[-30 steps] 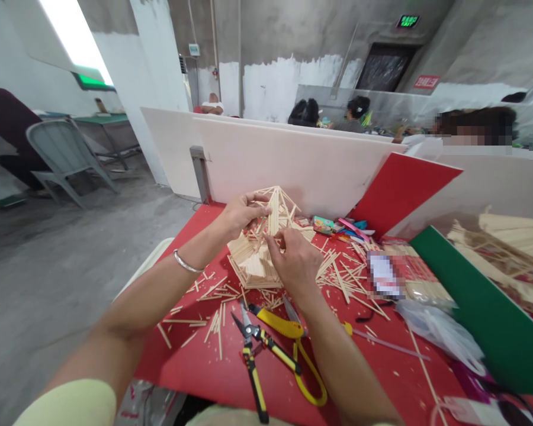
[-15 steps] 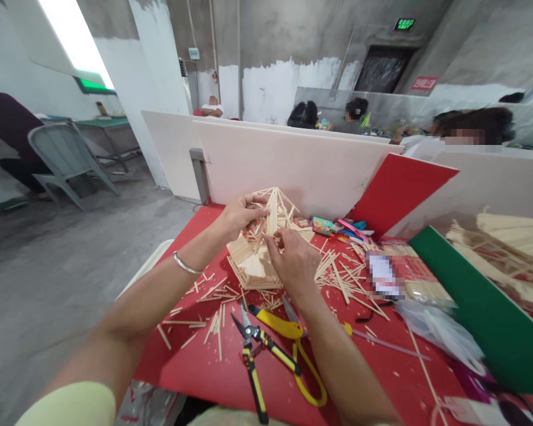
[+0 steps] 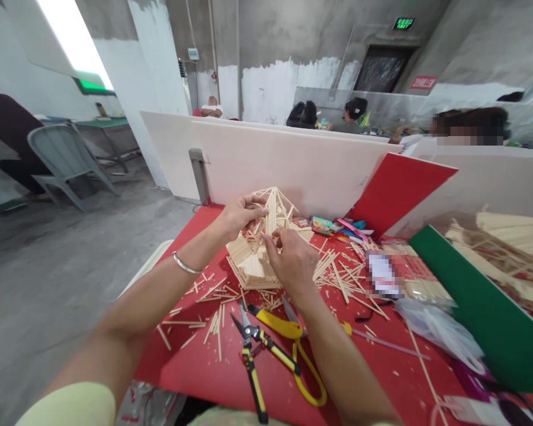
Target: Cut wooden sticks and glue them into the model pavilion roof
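Observation:
A model built of thin wooden sticks stands on the red table, with a layered base and an open peaked frame on top. My left hand grips the frame's left side with curled fingers. My right hand pinches a stick at the frame's front, fingers closed. A silver bangle circles my left wrist.
Yellow-handled cutters and yellow scissors lie near the front edge among scattered sticks. A white partition backs the table. Red and green boards lean at right. People sit beyond; a grey chair stands left.
Hardly anything differs; my right hand's fingers have shifted slightly on the stick frame while my left hand keeps its hold.

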